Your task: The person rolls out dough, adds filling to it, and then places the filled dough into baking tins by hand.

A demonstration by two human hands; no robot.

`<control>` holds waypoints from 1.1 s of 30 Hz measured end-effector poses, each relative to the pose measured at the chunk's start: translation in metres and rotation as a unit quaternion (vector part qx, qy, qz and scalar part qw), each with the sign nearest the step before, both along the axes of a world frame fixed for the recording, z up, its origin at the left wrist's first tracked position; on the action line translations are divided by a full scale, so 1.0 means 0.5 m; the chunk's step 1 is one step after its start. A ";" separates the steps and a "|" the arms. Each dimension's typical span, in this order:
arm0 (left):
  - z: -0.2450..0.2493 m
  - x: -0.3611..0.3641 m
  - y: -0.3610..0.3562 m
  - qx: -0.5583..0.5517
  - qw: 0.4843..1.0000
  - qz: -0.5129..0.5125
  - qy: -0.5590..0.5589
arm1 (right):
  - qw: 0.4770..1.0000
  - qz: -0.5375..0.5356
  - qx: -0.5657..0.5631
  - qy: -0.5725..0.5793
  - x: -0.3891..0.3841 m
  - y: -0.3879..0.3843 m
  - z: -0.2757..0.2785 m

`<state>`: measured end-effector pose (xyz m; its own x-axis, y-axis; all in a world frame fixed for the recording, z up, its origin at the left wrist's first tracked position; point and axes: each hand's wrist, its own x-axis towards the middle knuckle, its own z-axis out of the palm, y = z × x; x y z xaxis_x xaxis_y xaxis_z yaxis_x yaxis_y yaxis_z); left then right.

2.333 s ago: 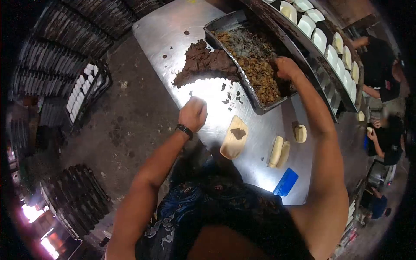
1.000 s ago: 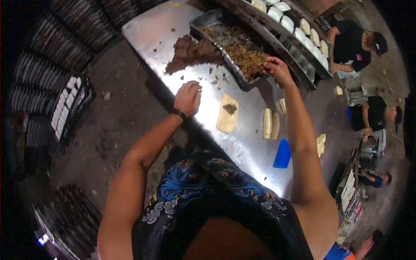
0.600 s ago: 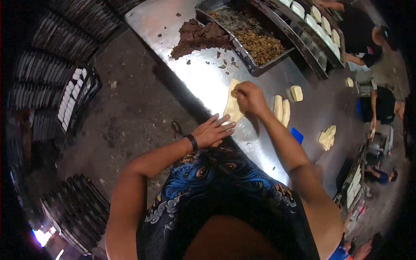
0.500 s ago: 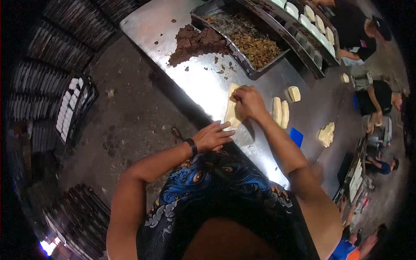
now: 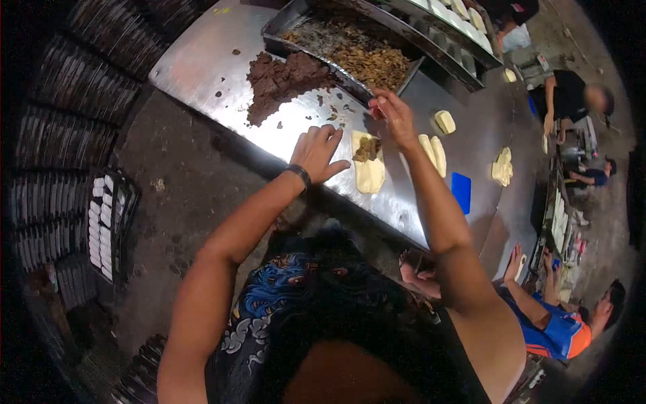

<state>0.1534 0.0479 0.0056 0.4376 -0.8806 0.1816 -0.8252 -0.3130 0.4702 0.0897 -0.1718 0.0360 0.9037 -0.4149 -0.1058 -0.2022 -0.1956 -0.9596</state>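
A flattened strip of pale dough (image 5: 369, 178) lies on the metal worktable, with a small heap of chunky brown filling (image 5: 367, 149) on its far half. My left hand (image 5: 315, 153) is just left of the strip, low over the tabletop, thumb spread from the fingers and nothing held. My right hand (image 5: 393, 120) is raised by the near edge of the metal tray (image 5: 350, 84), fingers bent and drawn together; whatever is in them is hidden. Inside the tray is more chunky filling (image 5: 377, 66). Beside the tray sits a mound of dark brown paste (image 5: 286, 79).
Two dough rolls (image 5: 433, 155), a dough block (image 5: 445, 122), a blue scraper (image 5: 461, 192) and a dough lump (image 5: 502, 167) lie to the right. Loaf pans (image 5: 451, 47) stand behind the tray. Co-workers, including one in black (image 5: 572, 94), are along the right side.
Brown filling now lies on the dough strip, which was bare. My right hand has moved from the dough up toward the tray. My left hand has moved forward over the table.
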 end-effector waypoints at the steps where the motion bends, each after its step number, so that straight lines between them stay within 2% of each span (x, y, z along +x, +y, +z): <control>1: 0.011 0.000 -0.021 0.051 0.999 -0.005 0.011 | 0.998 0.034 -0.036 0.042 -0.022 -0.018 0.011; 2: 0.016 -0.001 -0.032 0.045 0.999 -0.001 0.009 | 0.991 0.070 -0.072 0.083 -0.040 -0.038 0.022; 3: 0.015 -0.005 -0.043 0.038 0.999 0.005 0.005 | 0.982 0.107 -0.133 0.080 -0.058 -0.065 -0.025; 6: -0.007 -0.016 -0.068 -0.001 1.000 0.021 0.001 | 0.926 0.229 -0.300 0.004 -0.081 -0.069 -0.053; 8: -0.020 -0.033 -0.075 -0.028 0.999 0.037 0.004 | 0.903 0.292 -0.315 0.001 -0.057 -0.074 -0.059; 9: -0.021 -0.049 -0.082 -0.094 0.994 0.058 -0.005 | 0.890 0.323 -0.321 -0.001 -0.047 -0.070 -0.058; 12: -0.033 -0.074 -0.091 -0.132 0.980 0.086 0.119 | 0.901 0.330 -0.280 0.035 -0.037 -0.056 -0.046; 13: -0.031 -0.109 -0.095 -0.177 0.973 0.132 0.067 | 0.913 0.301 -0.256 0.100 -0.058 -0.037 -0.014; 14: -0.034 -0.129 -0.085 -0.192 0.974 0.119 0.033 | 0.917 0.270 -0.291 0.042 -0.092 -0.015 -0.014; 17: -0.045 -0.210 -0.054 -0.100 0.990 0.079 -0.053 | 0.900 0.198 -0.369 -0.122 -0.223 0.050 -0.046; 18: -0.052 -0.237 -0.046 -0.114 0.988 0.080 -0.061 | 0.889 0.180 -0.385 -0.172 -0.252 0.068 -0.071; 19: -0.038 -0.263 -0.033 -0.098 0.990 0.095 -0.045 | 0.863 0.182 -0.446 -0.154 -0.270 0.085 -0.079; 20: -0.017 -0.261 -0.031 -0.089 0.991 0.097 -0.039 | 0.868 0.219 -0.430 -0.120 -0.269 0.081 -0.074; 21: -0.014 -0.249 -0.026 -0.078 0.994 0.077 0.020 | 0.869 0.251 -0.416 -0.090 -0.250 0.067 -0.045; 22: -0.013 -0.246 -0.025 -0.112 0.987 0.109 0.042 | 0.868 0.279 -0.406 -0.062 -0.232 0.051 -0.016; 23: -0.015 -0.238 -0.027 -0.149 0.977 0.140 0.063 | 0.851 0.321 -0.416 0.016 -0.218 0.034 0.006; 25: -0.005 -0.242 -0.041 -0.226 0.941 0.229 0.107 | 0.868 0.248 -0.421 -0.091 -0.211 0.039 0.012; 27: -0.016 -0.268 -0.046 -0.187 0.959 0.201 0.065 | 0.885 0.196 -0.389 -0.166 -0.225 0.079 0.013; 30: -0.023 -0.269 -0.020 -0.120 0.984 0.130 0.018 | 0.874 0.185 -0.423 -0.151 -0.282 0.103 -0.053; 31: -0.025 -0.280 0.000 -0.092 0.990 0.102 0.012 | 0.851 0.211 -0.455 -0.156 -0.299 0.101 -0.060; 33: -0.029 -0.288 0.014 -0.061 0.996 0.066 0.020 | 0.869 0.237 -0.419 -0.113 -0.301 0.101 -0.044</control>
<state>0.0095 0.0549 -0.0091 0.5573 -0.7874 0.2634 -0.7604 -0.3566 0.5428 -0.0608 -0.1211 0.0140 0.9528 0.1638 0.2557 0.2665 -0.8546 -0.4458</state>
